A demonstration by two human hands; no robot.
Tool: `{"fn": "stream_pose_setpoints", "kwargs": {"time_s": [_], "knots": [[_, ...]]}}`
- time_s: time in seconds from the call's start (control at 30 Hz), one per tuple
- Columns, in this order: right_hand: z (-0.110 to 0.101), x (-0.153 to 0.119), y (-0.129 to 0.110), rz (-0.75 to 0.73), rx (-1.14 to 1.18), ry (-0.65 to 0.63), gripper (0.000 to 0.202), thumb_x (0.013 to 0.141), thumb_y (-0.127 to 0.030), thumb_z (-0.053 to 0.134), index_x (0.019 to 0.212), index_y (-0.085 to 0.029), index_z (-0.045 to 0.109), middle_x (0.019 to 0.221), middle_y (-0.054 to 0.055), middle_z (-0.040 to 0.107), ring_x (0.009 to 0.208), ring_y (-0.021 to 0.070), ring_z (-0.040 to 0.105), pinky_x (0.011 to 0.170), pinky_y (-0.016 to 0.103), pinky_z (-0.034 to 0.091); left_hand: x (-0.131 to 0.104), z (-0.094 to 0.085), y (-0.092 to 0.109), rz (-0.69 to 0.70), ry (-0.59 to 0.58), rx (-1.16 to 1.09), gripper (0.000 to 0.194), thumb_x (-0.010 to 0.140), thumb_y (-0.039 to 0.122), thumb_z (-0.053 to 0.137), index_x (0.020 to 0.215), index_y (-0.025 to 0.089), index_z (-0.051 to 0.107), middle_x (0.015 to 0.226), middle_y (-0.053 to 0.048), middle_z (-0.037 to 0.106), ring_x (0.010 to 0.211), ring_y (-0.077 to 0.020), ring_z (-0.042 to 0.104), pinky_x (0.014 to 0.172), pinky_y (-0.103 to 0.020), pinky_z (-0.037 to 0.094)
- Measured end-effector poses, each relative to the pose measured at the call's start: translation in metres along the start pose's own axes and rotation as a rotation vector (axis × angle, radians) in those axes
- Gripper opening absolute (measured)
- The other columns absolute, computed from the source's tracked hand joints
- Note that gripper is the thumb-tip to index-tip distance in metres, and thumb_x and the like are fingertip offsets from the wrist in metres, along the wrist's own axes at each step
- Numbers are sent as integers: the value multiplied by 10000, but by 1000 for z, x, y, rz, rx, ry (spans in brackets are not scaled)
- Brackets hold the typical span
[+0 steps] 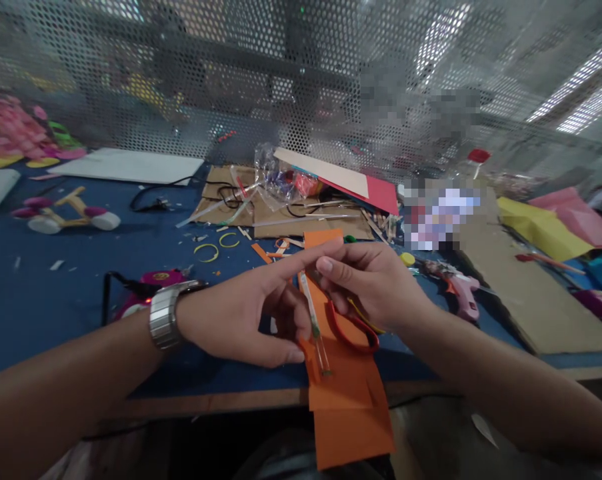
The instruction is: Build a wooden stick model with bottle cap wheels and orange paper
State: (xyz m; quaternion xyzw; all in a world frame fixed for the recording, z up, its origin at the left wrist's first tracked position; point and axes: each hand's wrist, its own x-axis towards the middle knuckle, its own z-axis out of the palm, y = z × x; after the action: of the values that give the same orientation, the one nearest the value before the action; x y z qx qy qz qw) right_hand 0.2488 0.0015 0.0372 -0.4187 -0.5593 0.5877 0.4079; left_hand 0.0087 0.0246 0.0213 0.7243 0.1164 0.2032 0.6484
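A long orange paper strip (345, 387) runs from the table over its front edge. My left hand (253, 313) is at the strip's left side, its thumb and curled fingers around a small folded orange piece (308, 357). My right hand (373, 280) is closed above the strip, fingertips pinched near my left index fingertip; what they hold is too small to name. Between the hands a thin clear strip with green marks (311, 313) lies slanted over the paper. Red-handled scissors (353, 337) rest on the orange paper beneath my right hand.
A pink glue gun (463, 293) lies at the right beside a cardboard sheet (541, 300). On the left are a small wooden vehicle (71, 213) and a magenta device (153, 283) with a black cable. Brown paper (271, 225) and scraps lie behind the hands, before a perforated metal screen (231, 67).
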Motion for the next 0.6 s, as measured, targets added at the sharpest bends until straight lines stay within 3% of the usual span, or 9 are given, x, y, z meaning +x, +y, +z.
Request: {"fn": "stream_pose_setpoints", "kwargs": {"time_s": [0.23,0.37,0.47,0.53,0.6], "knots": [[-10,3,1,-113,83,128,471,808,-585,1025,741,-193,773,592,-43,667,413,66,573,386,167,406,1,2,0,-8,35,10,1265,892,89,839,1870,385,93,889,17,782,778,-173,793,745,-275,667],[-29,9,-4,-171,43,275,520,682,-617,1085,769,-200,787,621,-42,692,402,67,565,375,180,405,4,4,4,9,187,15,1201,869,105,879,1855,313,227,849,14,781,740,-168,782,721,-264,666],[-51,16,-4,-263,-37,357,577,657,-674,1077,750,-212,744,598,-50,660,405,76,556,385,200,394,8,1,5,69,406,101,943,853,143,915,1709,253,537,831,6,791,722,-158,779,707,-247,674],[-70,22,1,-354,-157,420,572,803,-731,966,748,-225,704,634,-37,662,428,92,572,397,224,397,10,-1,4,116,555,195,639,852,189,928,1465,214,752,867,-21,825,761,-162,801,723,-240,687],[-89,28,7,-469,-417,528,559,1018,-696,761,721,-233,660,620,-25,613,469,113,575,441,251,426,12,-4,2,139,680,294,322,863,244,932,1171,191,860,913,-51,862,796,-169,821,733,-237,696]]}}
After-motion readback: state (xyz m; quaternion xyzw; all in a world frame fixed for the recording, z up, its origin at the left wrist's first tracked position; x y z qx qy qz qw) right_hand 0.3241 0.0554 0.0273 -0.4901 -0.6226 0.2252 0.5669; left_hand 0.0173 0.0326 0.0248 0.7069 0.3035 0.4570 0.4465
